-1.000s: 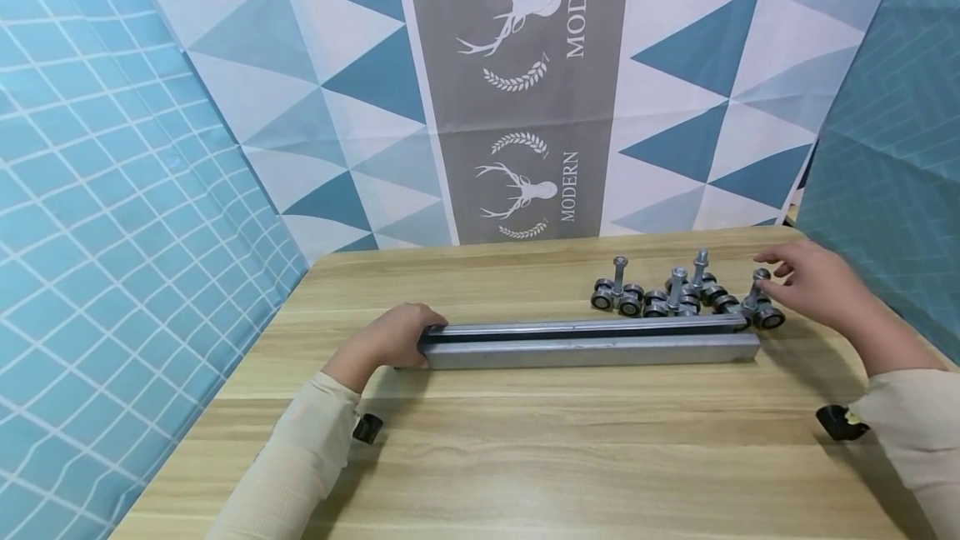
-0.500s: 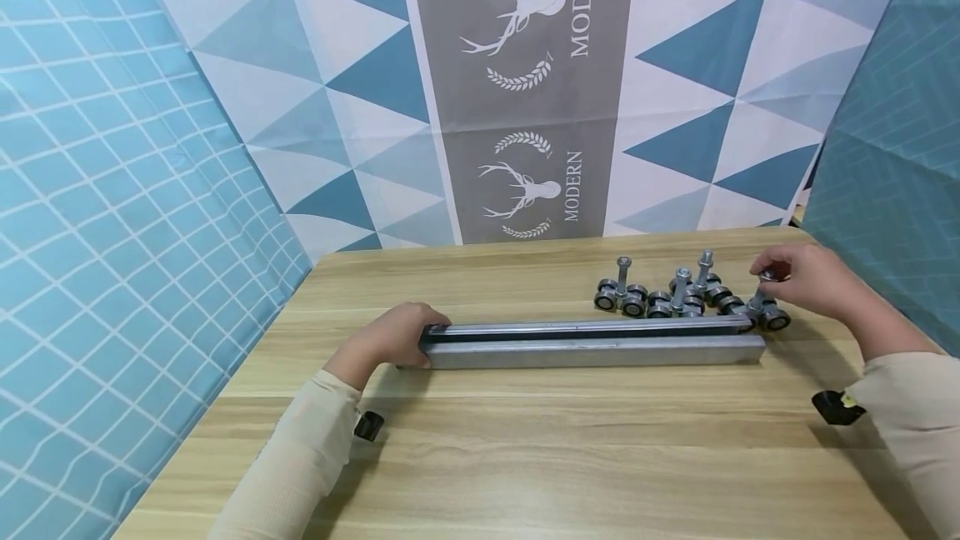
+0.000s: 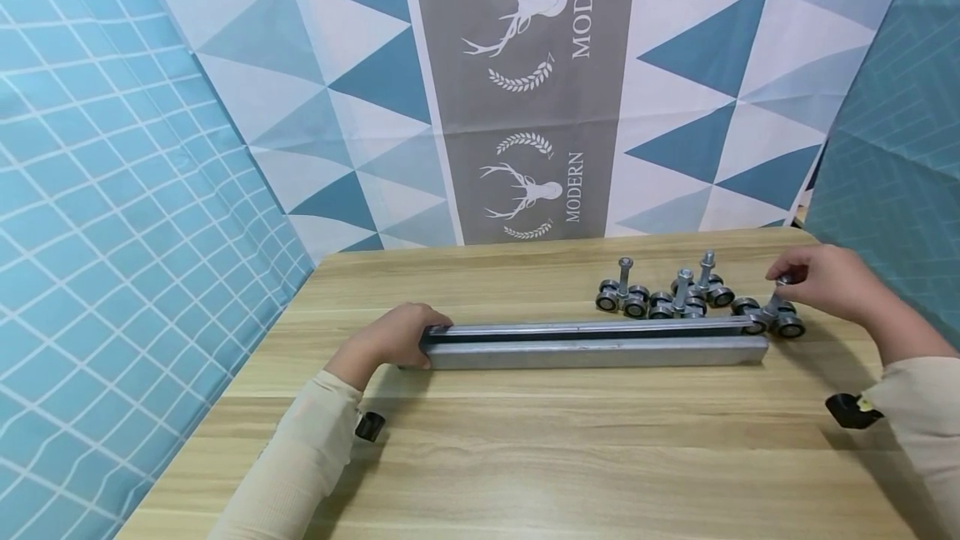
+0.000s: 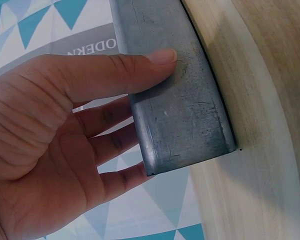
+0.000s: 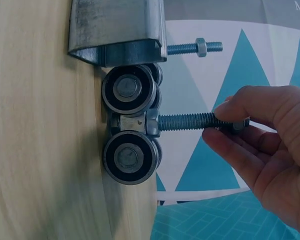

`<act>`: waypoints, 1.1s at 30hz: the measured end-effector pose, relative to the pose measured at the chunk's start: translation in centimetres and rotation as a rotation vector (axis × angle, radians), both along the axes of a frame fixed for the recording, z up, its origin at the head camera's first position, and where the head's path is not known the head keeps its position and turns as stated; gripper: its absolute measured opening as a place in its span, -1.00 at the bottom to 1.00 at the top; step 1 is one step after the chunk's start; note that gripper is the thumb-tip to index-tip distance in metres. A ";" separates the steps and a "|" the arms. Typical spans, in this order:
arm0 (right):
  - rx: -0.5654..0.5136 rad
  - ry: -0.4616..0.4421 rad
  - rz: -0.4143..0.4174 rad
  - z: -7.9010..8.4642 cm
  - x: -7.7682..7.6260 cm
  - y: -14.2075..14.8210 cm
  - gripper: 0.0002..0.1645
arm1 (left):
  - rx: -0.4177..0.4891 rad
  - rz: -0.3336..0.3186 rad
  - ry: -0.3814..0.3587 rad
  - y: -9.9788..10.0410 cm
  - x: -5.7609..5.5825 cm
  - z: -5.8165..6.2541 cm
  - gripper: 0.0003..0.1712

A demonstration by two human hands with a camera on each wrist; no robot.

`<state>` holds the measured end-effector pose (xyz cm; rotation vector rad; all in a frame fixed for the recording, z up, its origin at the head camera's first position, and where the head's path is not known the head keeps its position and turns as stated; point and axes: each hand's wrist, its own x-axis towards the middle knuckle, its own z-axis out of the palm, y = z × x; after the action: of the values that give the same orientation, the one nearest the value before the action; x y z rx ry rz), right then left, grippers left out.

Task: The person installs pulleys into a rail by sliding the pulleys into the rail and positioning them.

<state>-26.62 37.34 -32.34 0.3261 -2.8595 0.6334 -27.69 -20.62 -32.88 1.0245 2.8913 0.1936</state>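
Note:
A long grey metal channel rail (image 3: 592, 352), slotted along its top, lies across the wooden table. My left hand (image 3: 397, 336) grips its left end, thumb on the near wall and fingers over the far side. At the opposite end, my right hand (image 3: 828, 280) pinches the upright threaded bolt of a roller trolley (image 5: 130, 122) between thumb and fingers. That trolley stands on its wheels close by the rail's open right end (image 5: 120, 50); the upper wheel overlaps the opening's edge in the right wrist view. Several more roller trolleys (image 3: 622, 290) stand behind the rail, bolts up.
A patterned curtain (image 3: 525, 107) hangs right behind the table's back edge. Blue sheeting (image 3: 112, 190) borders the left side and more covers the right (image 3: 885, 148). Bare wooden tabletop (image 3: 570, 448) stretches in front of the rail.
My right hand has closed its fingers on the trolley's bolt and shifted the trolley slightly right, away from the other trolleys. My left hand keeps its grip on the rail.

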 end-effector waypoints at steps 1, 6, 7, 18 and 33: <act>-0.001 0.001 0.000 0.0 0.1 0.2 -0.80 | -0.001 0.000 0.001 0.0 0.0 0.0 -0.27; 0.012 0.019 0.002 0.0 0.8 0.7 -0.82 | 0.002 0.006 -0.002 0.0 0.1 0.0 -0.27; 0.014 0.022 0.002 0.0 0.9 0.8 -0.82 | 0.002 0.009 -0.003 0.0 0.1 0.0 -0.27; 0.053 0.013 -0.008 0.0 2.2 1.1 -0.83 | 0.017 0.006 -0.009 -0.2 0.0 0.0 -0.26; 0.037 -0.002 0.011 -0.2 3.4 0.2 -0.82 | 0.026 0.004 -0.024 -0.5 -0.1 -0.1 -0.24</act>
<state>-23.26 37.57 -32.52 0.3468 -2.8762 0.5843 -27.79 -21.11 -32.98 1.0135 2.8766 0.2423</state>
